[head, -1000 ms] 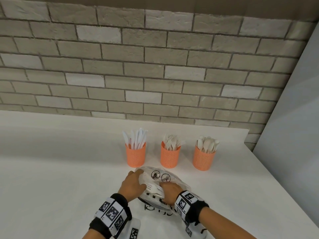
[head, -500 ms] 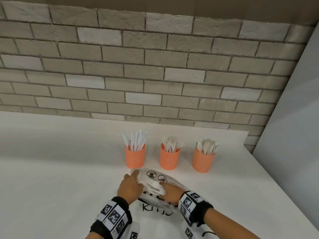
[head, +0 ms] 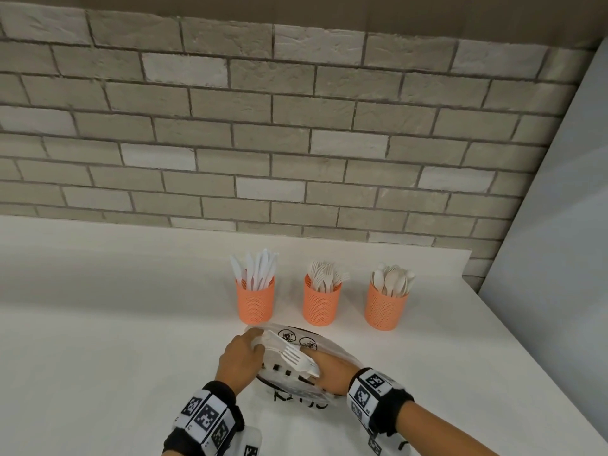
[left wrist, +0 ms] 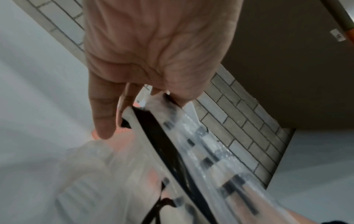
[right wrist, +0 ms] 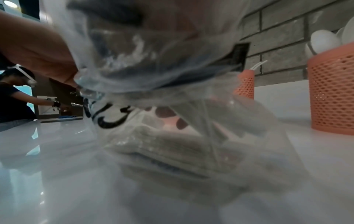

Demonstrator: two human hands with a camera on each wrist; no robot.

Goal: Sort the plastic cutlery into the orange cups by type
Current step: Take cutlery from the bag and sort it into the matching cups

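Observation:
Three orange mesh cups stand in a row near the wall: the knife cup (head: 255, 302), the fork cup (head: 321, 304) and the spoon cup (head: 385, 309). In front of them a clear plastic bag (head: 296, 339) with black print lies on the white counter. My left hand (head: 258, 340) pinches the bag's far left edge, and the left wrist view shows that pinch on the bag (left wrist: 182, 151). My right hand (head: 316, 366) is at the bag's mouth, curled round a few white plastic forks (head: 296, 357) with tines pointing up-left. The bag hides my right fingers.
A brick wall (head: 296, 143) backs the white counter (head: 115, 324), whose right edge runs diagonally past the spoon cup (right wrist: 333, 97). The fork cup (right wrist: 245, 86) shows behind the bag. Another person (right wrist: 11, 98) works at a far counter.
My left hand has slid a little left along the bag's edge, pulling it wider. My right hand stays at the bag with the forks.

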